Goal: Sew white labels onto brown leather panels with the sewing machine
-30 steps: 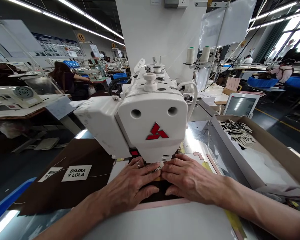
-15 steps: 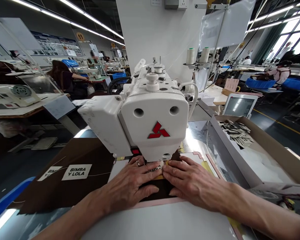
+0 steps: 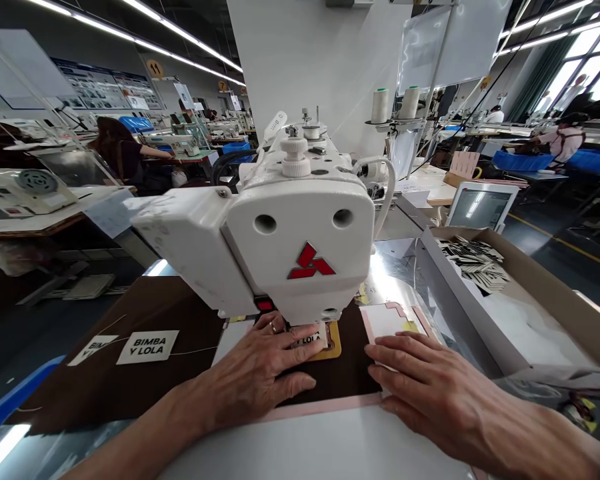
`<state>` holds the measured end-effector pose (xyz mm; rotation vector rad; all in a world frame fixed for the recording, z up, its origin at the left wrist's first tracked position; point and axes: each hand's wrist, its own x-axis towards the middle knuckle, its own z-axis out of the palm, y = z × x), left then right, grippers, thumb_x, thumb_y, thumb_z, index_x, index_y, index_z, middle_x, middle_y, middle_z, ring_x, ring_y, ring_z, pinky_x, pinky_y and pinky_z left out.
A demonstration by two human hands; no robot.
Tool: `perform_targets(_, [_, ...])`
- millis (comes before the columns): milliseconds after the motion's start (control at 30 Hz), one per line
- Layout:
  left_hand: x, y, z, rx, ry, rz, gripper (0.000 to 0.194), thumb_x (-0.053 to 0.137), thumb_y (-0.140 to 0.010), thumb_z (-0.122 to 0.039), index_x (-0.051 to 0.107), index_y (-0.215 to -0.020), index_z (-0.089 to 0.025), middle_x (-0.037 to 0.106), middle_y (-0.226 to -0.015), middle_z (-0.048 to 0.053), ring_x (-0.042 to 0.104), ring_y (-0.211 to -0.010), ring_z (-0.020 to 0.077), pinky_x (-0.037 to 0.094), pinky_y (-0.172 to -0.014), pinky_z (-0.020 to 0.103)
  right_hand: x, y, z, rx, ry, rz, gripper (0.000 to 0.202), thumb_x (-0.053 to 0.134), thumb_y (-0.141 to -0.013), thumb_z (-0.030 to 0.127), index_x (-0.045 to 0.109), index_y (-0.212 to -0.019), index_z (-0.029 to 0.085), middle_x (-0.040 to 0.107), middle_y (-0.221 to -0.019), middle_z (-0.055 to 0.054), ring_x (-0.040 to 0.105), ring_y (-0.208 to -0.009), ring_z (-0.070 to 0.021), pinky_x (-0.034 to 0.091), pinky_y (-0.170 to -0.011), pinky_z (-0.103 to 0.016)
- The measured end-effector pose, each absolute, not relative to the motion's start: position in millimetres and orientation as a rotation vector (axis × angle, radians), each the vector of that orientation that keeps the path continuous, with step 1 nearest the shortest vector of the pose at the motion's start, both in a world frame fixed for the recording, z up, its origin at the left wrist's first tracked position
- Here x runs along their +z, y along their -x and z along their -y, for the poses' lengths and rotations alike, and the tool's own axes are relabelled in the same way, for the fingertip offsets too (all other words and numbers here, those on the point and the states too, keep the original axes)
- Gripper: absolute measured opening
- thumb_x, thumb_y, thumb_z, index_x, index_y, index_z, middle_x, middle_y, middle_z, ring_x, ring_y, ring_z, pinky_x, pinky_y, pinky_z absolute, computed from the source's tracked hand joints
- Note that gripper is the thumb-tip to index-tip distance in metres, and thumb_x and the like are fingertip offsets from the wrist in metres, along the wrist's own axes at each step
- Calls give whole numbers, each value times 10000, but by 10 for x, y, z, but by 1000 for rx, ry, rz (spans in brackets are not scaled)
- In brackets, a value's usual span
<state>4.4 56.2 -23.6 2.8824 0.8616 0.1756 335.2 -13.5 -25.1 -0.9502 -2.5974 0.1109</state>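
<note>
My left hand (image 3: 270, 363) lies flat with fingers stretched out, pressing beside a white printed label (image 3: 313, 337) under the sewing machine head (image 3: 300, 247). A yellow-edged frame (image 3: 335, 341) surrounds that label on dark brown fabric (image 3: 345, 383). To the right, my right hand (image 3: 425, 380) rests open across the fabric's right edge and a white template board (image 3: 385, 320), its fingers extended. On the brown fabric at the left lie a "BIMBA Y LOLA" label (image 3: 147, 347) and a second label (image 3: 93, 349), with loose threads. The needle area is hidden behind the machine head and my fingers.
A cardboard box (image 3: 545, 287) at the right holds a heap of labels (image 3: 475, 263). Behind it stands a control screen (image 3: 480, 205). Two thread cones (image 3: 380, 107) are on a stand. A blue bin (image 3: 20, 393) is at lower left. Co-workers sit at other machines.
My right hand has slid right, away from the label, uncovering the yellow frame and fabric. My left hand stays at the label. The view has shifted slightly.
</note>
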Motion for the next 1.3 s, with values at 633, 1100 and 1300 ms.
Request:
perform_targets(633, [-215,-39,-547,98,-2862,-905,524,611,-1057,-411,485,-1564,-375,478,-1630,-29,565,-1412,293,447,-1168,444,-366,-3356,165,225,960,2502,266,520,-1104,268,686,-1290,175,710,-1338,-96,664,-1190,-266,546,-1032,-440])
perform_targets(1100, [-264,-25,-516,86,-2914,-906,540,596,-1067,-381,445,-1585,-381,454,-1646,-37,553,-1424,280,406,-1203,478,-411,-3366,194,242,1007,2542,277,524,-1104,271,651,-1343,214,694,-1372,-64,654,-1212,-260,526,-1057,-452])
perform_targets(1300, [-251,-57,-554,149,-2915,-884,496,576,-1076,-395,492,-1562,-346,525,-1598,-2,588,-1386,278,406,-1193,467,-388,-3378,205,237,1042,2548,294,541,-1093,263,643,-1364,213,666,-1431,-82,634,-1282,-267,513,-1106,-473])
